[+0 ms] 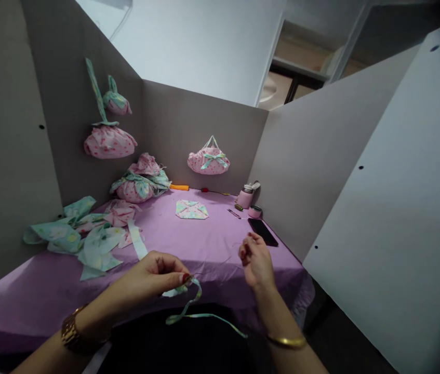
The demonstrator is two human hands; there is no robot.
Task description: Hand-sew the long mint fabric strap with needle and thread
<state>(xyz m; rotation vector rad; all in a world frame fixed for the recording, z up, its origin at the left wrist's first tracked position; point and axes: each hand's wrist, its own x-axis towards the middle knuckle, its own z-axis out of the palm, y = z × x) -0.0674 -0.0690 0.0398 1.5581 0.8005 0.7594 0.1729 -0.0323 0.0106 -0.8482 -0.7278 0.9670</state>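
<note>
My left hand (pixel 157 272) pinches the end of a narrow light-green patterned fabric tie (pixel 193 300) between thumb and fingers. The rest of the tie loops and hangs down over the dark area at the table's front edge. To the right, my right hand (pixel 257 262) is raised with its fingers curled together. Whatever it holds, if anything, is too small to make out. Beyond the hands a flat green-and-pink fabric piece (pixel 191 209) lies on the purple tablecloth (pixel 188 239).
Fabric scraps (pixel 98 239) and gathered pink pieces (pixel 134 189) pile up at left. A black phone (pixel 262 231), pink bottle (pixel 245 197), thread spool (pixel 239 206) and small snips (pixel 234 213) lie at right. Pink pouches (pixel 209 160) hang on grey partitions (pixel 165 114).
</note>
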